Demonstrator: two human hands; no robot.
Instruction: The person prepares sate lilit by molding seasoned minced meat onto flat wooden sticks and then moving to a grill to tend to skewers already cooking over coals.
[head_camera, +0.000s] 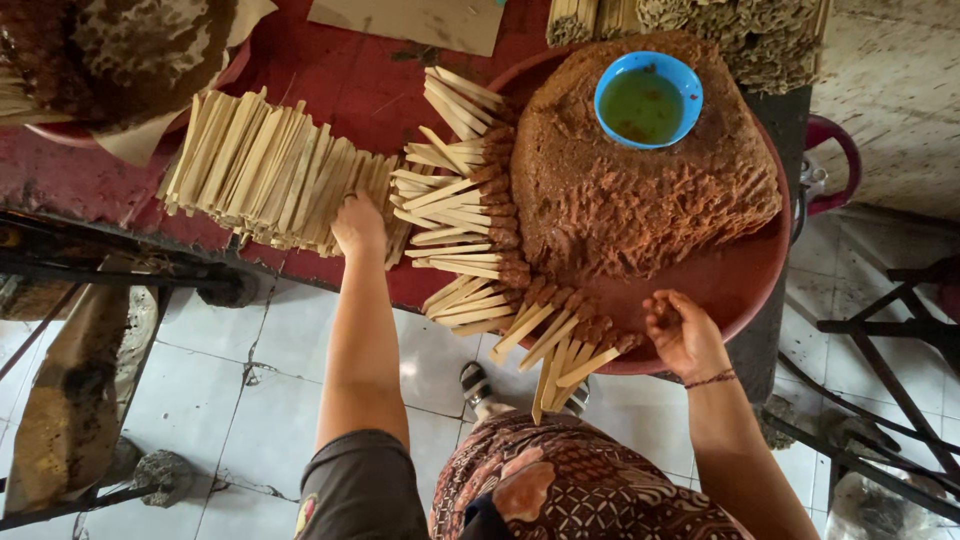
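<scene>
Head view: left hand (358, 226) on bamboo sticks (270, 170); long axes point away.

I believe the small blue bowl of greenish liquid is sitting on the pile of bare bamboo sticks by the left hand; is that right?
Not quite. The head view shows the blue bowl of greenish liquid sitting on top of the brown paste mound on the red tray. The left hand does rest by the pile of bare bamboo sticks.

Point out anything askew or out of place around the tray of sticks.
One coated stick at the red tray's near rim hangs far over the edge, pointing downward, while its neighbours fan evenly. The right hand is smeared with brown paste. Otherwise nothing stands out.
</scene>
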